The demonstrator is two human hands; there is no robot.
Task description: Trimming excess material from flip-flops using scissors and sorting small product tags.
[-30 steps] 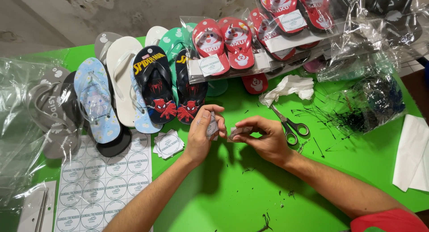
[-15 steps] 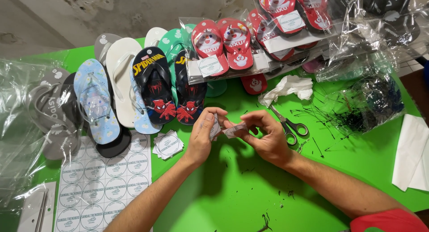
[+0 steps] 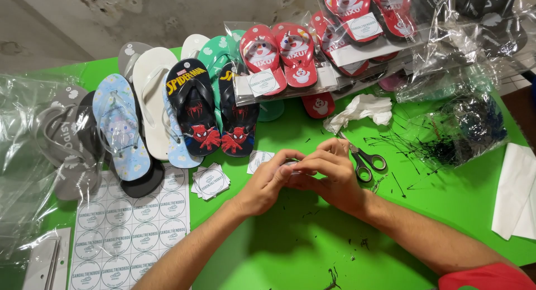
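My left hand (image 3: 267,182) and my right hand (image 3: 330,172) meet fingertip to fingertip over the green table (image 3: 279,251). Between them they pinch a small pale piece (image 3: 291,165), mostly hidden by the fingers, and I cannot tell what it is. Black-handled scissors (image 3: 365,160) lie just right of my right hand. A small pile of cut square stickers (image 3: 211,181) and one more sticker (image 3: 258,159) lie just left of my left hand.
A sheet of round stickers (image 3: 128,223) lies front left. Loose flip-flops, among them a black pair with a red superhero print (image 3: 212,108), fan across the back. Bagged red flip-flops (image 3: 279,58), crumpled tissue (image 3: 363,108), black plastic strands (image 3: 452,139), white paper (image 3: 516,192) and clear bags (image 3: 28,133) surround them.
The hands have closed together and shifted slightly right. The pale piece, earlier plainly visible between the fingers, is now almost covered by them.
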